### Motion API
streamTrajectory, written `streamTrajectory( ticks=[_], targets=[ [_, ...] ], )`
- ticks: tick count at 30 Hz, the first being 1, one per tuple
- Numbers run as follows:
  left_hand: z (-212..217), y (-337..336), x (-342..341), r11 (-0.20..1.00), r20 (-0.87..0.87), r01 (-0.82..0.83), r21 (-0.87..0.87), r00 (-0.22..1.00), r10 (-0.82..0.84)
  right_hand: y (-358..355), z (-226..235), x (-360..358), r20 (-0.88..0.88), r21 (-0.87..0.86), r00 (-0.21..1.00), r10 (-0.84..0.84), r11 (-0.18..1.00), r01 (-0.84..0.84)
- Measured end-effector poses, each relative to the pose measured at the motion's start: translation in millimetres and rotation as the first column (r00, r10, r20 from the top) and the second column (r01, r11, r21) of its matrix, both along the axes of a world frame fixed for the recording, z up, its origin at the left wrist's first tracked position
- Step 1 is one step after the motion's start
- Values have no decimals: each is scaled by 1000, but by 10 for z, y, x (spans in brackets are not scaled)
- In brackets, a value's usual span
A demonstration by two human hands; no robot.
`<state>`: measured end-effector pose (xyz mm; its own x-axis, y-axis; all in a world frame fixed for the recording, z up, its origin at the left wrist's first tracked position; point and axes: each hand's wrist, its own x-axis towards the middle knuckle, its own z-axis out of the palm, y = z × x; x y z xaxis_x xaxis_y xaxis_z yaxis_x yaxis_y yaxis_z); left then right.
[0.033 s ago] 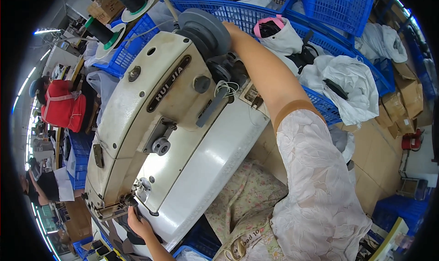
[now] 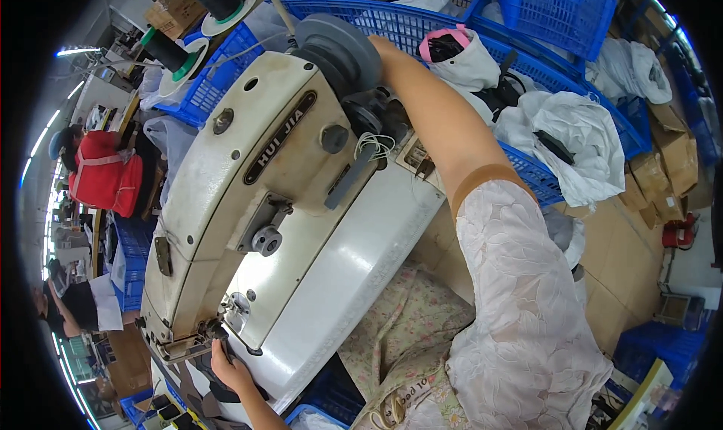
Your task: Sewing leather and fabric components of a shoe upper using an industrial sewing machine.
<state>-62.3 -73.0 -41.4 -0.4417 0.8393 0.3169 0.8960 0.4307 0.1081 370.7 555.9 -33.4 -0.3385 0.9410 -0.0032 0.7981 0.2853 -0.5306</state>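
A cream industrial sewing machine (image 2: 241,159) stands before me on a white table. At its needle end, my left hand (image 2: 230,368) is closed, thumb and fingers pinching dark fabric (image 2: 215,381) close to the presser foot area. Up at the far end, my right hand (image 2: 385,52) reaches the outer side of the grey handwheel (image 2: 343,53). The wheel hides its fingers, so their grip does not show. Pale cord (image 2: 374,145) is looped on the machine near the wheel.
Two black thread spools (image 2: 166,51) stand at the upper left. Blue crates (image 2: 452,23) with white bags line the back. Cardboard boxes (image 2: 666,163) lie at the right. A person in red (image 2: 105,174) and another person's arm (image 2: 68,321) are at the left.
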Motion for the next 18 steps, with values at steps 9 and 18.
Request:
streamTrajectory(
  ticks=[9, 18],
  targets=[
    [-92, 258, 79, 990, -67, 124, 62, 991, -119, 323, 187, 597, -35, -48, 995, -92, 995, 90],
    [1114, 74, -879, 898, -113, -386, 212, 903, 415, -488, 1007, 1169, -381, 499, 878, -290, 735, 459]
  ],
)
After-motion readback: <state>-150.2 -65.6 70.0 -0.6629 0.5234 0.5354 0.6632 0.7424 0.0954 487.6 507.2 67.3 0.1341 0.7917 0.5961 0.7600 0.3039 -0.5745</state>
